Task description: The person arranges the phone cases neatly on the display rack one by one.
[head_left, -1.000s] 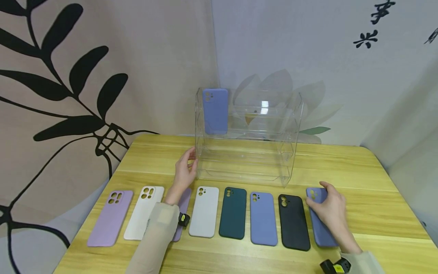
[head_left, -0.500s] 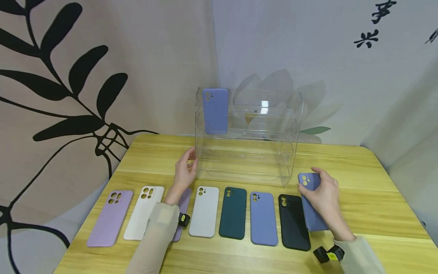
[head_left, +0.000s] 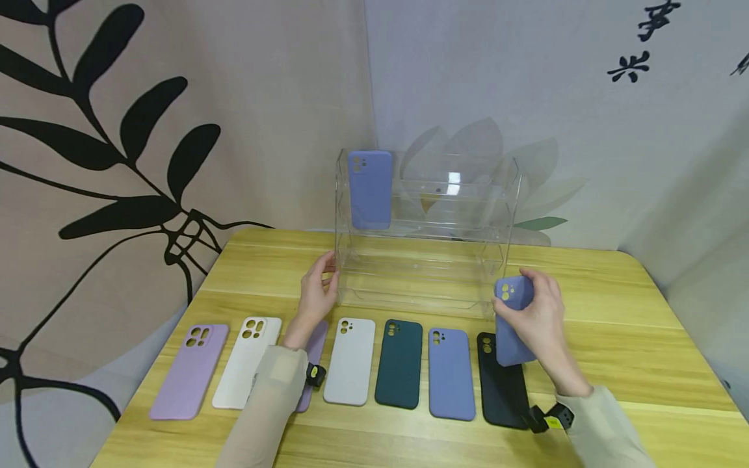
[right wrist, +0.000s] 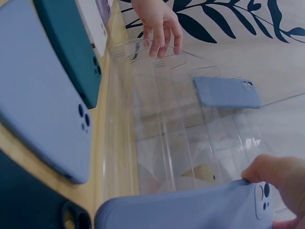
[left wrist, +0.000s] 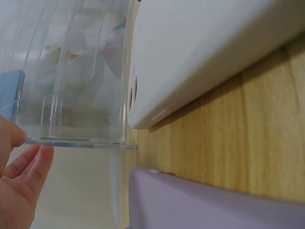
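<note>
My right hand (head_left: 538,315) pinches a blue phone case (head_left: 512,341) by its long edges near the camera end. The case is raised above the table and overlaps the black phone case (head_left: 502,396) in the head view. At the left side of a clear stepped display rack (head_left: 421,304), my left hand (head_left: 318,289) grips the side panel. Thumb and fingers lie on opposite faces of that panel (left wrist: 71,144) in the left wrist view. Another blue phone case (head_left: 370,195) stands upright at the left end of the rack's top tier.
A row of phone cases lies along the table front: lilac (head_left: 190,374), white (head_left: 246,364), a purple one (head_left: 315,344) partly under my left arm, white (head_left: 349,362), dark green (head_left: 399,364) and blue (head_left: 451,374). Behind the rack rises a patterned wall (head_left: 281,117).
My right hand has lifted the blue phone case from the row's right end and carried it left and away from me, toward the rack. The left hand stays on the rack.
</note>
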`<act>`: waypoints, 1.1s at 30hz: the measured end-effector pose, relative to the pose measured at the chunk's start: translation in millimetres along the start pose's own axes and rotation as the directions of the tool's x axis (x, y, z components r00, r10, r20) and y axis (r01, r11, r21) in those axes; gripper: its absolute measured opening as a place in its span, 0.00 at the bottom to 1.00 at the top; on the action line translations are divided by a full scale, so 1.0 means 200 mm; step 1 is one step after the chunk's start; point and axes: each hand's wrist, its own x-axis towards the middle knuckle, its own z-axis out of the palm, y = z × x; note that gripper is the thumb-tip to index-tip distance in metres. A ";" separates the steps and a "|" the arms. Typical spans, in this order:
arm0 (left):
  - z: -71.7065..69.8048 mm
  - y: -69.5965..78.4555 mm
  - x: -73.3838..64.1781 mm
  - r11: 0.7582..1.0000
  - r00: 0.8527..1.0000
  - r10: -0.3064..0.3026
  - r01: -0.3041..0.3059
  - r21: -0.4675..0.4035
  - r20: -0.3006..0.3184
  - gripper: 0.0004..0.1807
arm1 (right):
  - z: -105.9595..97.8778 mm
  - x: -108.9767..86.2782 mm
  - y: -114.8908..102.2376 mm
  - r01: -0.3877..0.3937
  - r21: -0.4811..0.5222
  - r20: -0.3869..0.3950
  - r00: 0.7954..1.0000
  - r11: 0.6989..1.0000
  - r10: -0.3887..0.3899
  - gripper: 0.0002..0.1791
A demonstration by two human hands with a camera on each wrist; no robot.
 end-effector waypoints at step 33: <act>0.00 0.01 0.00 1.000 1.000 -0.014 0.014 -0.006 0.000 0.22 | 0.13 0.42 -0.42 0.262 0.175 -0.144 0.960 0.949 -0.238 0.35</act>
